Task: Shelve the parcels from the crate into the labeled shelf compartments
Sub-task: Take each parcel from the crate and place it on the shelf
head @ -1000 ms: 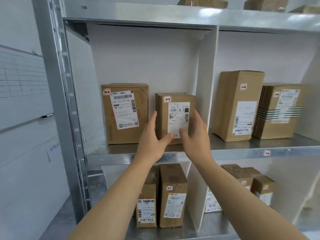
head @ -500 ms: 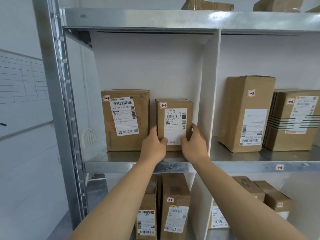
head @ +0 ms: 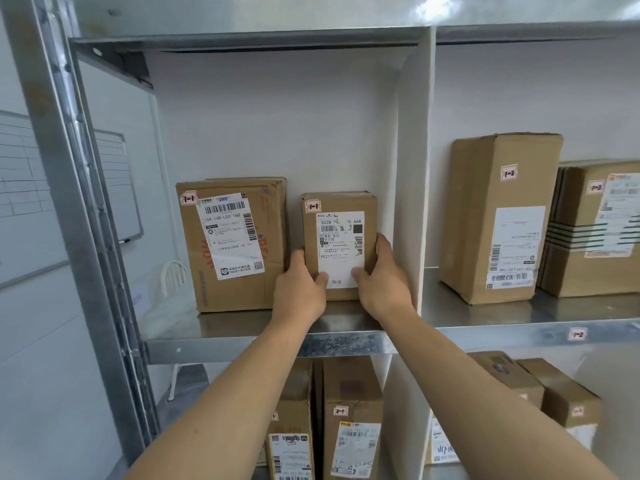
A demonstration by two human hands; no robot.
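Parcel storeroom, metal shelving [head: 263, 342], labelled cardboard parcels [head: 498, 216]

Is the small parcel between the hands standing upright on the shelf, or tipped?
Upright. The small parcel stands flat on the shelf, its sides vertical; the left hand and the right hand grip its lower sides.

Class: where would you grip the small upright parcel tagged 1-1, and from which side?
Grip the small parcel by its two side faces, low down, from the open front, as the left hand and right hand do. It stands upright between the larger parcel and the white divider, leaving only slim side gaps.
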